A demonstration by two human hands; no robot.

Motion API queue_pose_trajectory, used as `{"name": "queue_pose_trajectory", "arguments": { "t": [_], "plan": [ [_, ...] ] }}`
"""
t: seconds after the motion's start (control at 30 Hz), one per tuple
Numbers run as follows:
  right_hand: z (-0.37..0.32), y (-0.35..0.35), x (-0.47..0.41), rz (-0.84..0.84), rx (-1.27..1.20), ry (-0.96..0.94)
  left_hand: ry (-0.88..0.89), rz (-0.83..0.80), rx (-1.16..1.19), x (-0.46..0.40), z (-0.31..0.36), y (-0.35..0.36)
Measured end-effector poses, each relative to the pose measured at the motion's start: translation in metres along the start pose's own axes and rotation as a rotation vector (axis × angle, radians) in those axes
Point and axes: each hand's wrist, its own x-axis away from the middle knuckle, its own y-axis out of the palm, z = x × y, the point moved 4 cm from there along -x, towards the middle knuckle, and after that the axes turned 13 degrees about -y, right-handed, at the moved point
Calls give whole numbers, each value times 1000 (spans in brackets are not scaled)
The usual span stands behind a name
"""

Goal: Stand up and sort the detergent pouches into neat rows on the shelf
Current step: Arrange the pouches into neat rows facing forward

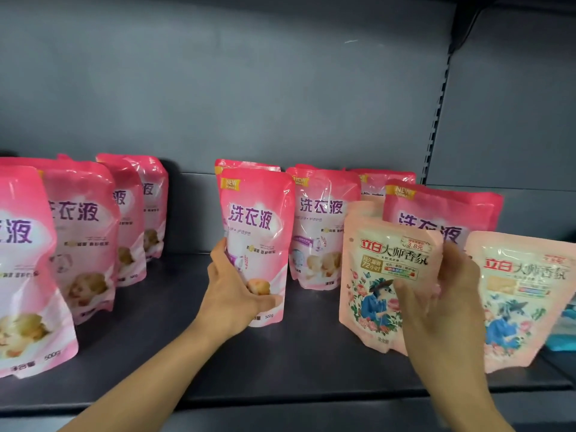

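The left hand [232,291] is gripping an upright pink pouch [255,244] mid-shelf [156,353]; the right hand [442,294] is holding a peach pouch [380,275] near the front edge. Advise setting both bases flat, labels forward, aligned.

Grey back panel [249,88]; slotted upright [436,113] at its right edge; blue packet [564,335] far right of the upright, partly hidden
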Motion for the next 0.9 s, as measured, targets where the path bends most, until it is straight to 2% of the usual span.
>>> {"name": "queue_pose_trajectory", "arguments": {
  "t": [0.1, 0.17, 0.27, 0.37, 0.47, 0.67, 0.9],
  "plan": [
    [-36, -6, -1, 124, 73, -259, 5, -24, -15, -1, 2, -1],
    [-56, 9, -1, 9, 50, -380, 4, -68, -7, -5, -2, -2],
    [-68, 58, -1, -295, -96, -239, 5, -132, 6, -10, -9, -4],
    [-61, 101, -11, -388, -267, -32, 28, -165, -22, -11, -12, -6],
    [-54, 123, -22, -319, -374, 9, 50, -176, -40, -11, -11, -3],
    [-48, 121, -35, -100, -232, 4, 122, -205, -117, -13, 2, 19],
    [-40, 105, -56, -58, -95, -1, 172, -226, -194, -14, 18, 48]
  ]
}}
